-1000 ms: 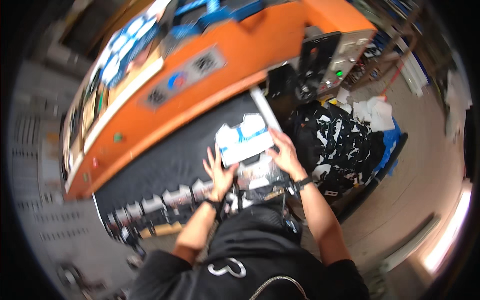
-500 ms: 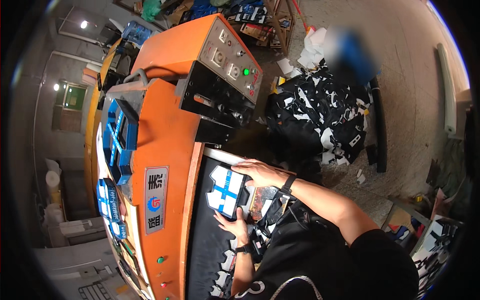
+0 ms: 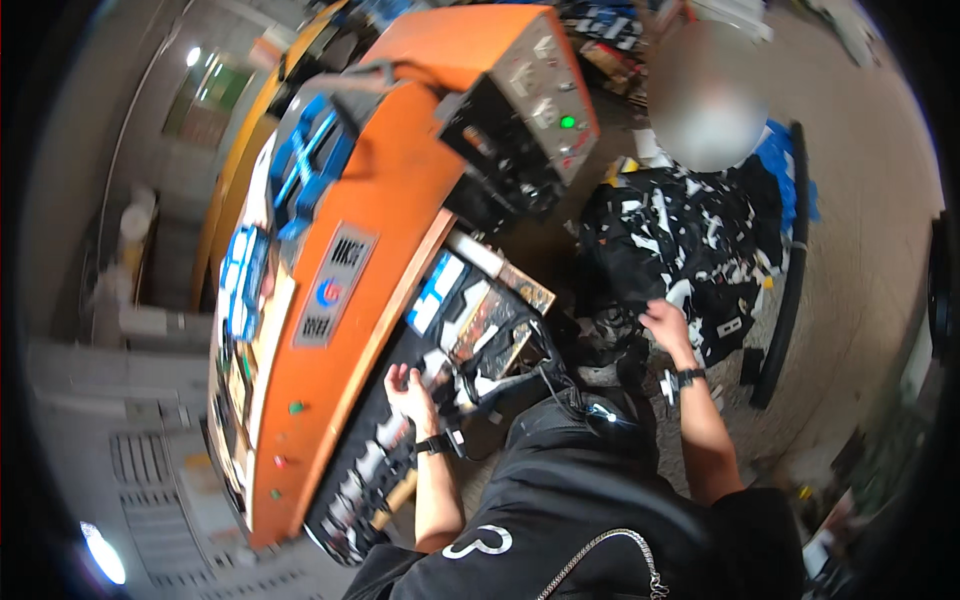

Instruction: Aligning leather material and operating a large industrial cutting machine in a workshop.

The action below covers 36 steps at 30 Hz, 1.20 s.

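My left hand [image 3: 408, 398] is open with fingers loosely curled, just over the black sheet on the machine bed, beside a row of white notched pieces [image 3: 385, 435]. The white-and-blue cutting die [image 3: 435, 293] lies at the bed's far end, touched by neither hand. My right hand [image 3: 665, 322] is open and raised in front of the heap of black and white scraps [image 3: 680, 240], holding nothing visible. The orange machine [image 3: 390, 160] stands left of them, with a green-lit control panel [image 3: 545, 100].
More blue dies [image 3: 315, 160] sit on the machine's top. A long black roll [image 3: 785, 300] lies right of the scrap heap, beside blue plastic [image 3: 780, 160]. A yellow machine [image 3: 240, 190] stands behind the orange one. A blurred oval hides part of the background.
Both hands have let go of the white-and-blue die, which stays on the bed. My right hand has moved right, off the bed, and the left has drawn back toward me.
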Available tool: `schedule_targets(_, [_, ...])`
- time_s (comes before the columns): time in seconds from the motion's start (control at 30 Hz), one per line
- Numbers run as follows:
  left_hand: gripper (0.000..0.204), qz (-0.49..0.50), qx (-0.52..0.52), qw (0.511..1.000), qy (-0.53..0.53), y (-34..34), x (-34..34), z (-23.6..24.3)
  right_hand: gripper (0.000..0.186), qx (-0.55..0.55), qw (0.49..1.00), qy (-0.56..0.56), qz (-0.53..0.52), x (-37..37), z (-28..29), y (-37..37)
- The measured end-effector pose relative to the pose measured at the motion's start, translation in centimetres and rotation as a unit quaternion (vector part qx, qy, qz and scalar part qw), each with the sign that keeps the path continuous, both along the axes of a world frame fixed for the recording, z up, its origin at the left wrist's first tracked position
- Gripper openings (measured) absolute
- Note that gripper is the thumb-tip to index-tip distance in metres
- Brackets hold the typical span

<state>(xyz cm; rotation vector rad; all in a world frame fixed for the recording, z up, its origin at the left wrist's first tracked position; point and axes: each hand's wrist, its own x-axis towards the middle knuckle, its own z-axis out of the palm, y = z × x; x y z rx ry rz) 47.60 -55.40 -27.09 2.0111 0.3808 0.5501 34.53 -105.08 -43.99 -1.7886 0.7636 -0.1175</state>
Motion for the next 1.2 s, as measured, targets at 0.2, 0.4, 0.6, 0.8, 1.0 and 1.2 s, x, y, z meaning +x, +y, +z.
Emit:
schedule_targets(0.2, [0.013,0.043,0.018,0.998,0.048,2.4,-9.1,0.0,0.03,-0.084,0.937,0.227,0.253,-16.4,-12.3,0.0])
schedule_targets(0.4, [0.006,0.093,0.0,0.993,0.068,5.5,-15.4,-0.5,0.047,0.096,0.689,0.53,0.485,-25.2,-19.4,-3.3])
schedule_targets(0.6, [0.007,0.13,-0.073,0.986,0.07,9.7,-19.6,-2.7,0.027,-0.208,0.812,0.1,0.537,-13.4,-15.3,-1.6])
schedule_targets(0.8, [0.011,0.214,-0.064,0.971,0.084,20.3,-23.7,-3.7,0.026,-0.085,0.92,0.059,0.379,4.7,2.5,12.7])
schedule_targets(1.0, [0.018,0.226,-0.085,0.966,0.093,30.6,-26.0,-4.4,0.029,-0.057,0.845,-0.041,0.531,10.5,17.3,33.0])
schedule_targets(1.2, [0.084,0.117,-0.123,0.978,0.119,33.8,-22.2,-6.4,0.032,-0.045,0.749,-0.09,0.655,10.4,25.6,50.3])
